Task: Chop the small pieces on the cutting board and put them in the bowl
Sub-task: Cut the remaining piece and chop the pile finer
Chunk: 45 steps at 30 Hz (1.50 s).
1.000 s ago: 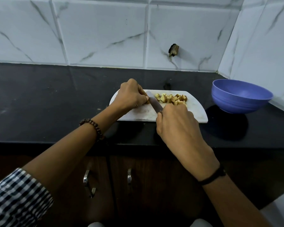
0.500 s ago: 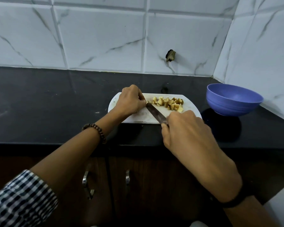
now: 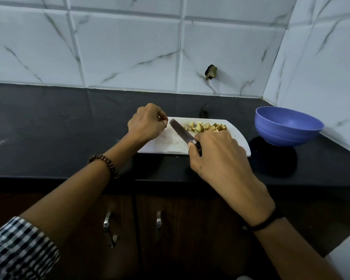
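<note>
Head view: right hand (image 3: 220, 156) wraps its fingers round the dark-handled steel knife (image 3: 181, 132), blade slanted over the white cutting board (image 3: 170, 146) on the black table (image 3: 49, 128), seemingly poised to chop. Beside it the left hand (image 3: 146, 123) has curled fingers; whether they hold anything is unclear. Cut yellow-brown small pieces (image 3: 205, 127) sit heaped nearest the round blue plastic bowl (image 3: 281, 138), probably easing transfer.

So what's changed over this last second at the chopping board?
The steel knife has drawn clear of the left hand, its tip now showing. The right hand still grips it. The chopped yellow pieces, white cutting board and blue bowl stayed put.
</note>
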Each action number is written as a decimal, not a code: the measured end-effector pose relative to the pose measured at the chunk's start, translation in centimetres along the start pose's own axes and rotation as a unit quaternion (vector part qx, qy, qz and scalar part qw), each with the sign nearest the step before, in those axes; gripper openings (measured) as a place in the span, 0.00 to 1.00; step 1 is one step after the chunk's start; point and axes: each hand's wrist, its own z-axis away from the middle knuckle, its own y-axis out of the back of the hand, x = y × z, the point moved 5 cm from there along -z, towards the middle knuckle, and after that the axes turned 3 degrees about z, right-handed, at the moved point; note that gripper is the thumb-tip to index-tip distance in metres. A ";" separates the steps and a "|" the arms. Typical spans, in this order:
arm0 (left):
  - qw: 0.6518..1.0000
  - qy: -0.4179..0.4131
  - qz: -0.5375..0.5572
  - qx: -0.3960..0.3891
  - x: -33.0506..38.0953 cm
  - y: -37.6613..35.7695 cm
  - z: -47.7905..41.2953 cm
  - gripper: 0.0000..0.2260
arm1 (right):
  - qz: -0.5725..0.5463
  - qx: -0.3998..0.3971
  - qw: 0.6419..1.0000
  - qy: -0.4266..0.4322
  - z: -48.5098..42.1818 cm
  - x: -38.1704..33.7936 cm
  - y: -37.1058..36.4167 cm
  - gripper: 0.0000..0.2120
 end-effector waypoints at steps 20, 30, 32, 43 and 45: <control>0.999 0.007 -0.024 -0.019 -2.4 0.8 -2.4 0.12 | 0.011 0.049 0.999 0.019 -0.3 2.3 -1.2 0.13; 0.998 -0.006 -0.027 -0.062 -1.7 -0.5 -2.9 0.08 | -0.005 0.062 0.998 -0.007 -0.8 4.8 -1.3 0.16; 0.995 -0.030 0.022 -0.089 -1.2 -0.6 -2.8 0.09 | -0.021 0.062 0.998 -0.007 -0.8 5.0 -1.4 0.16; 0.966 -0.046 0.132 -0.218 1.9 -1.5 -0.4 0.07 | -0.118 0.108 0.987 0.002 -0.6 6.0 -1.0 0.19; 0.968 -0.059 0.123 -0.210 2.2 -1.2 -0.1 0.05 | -0.119 0.115 0.986 0.006 -0.6 5.8 -1.1 0.20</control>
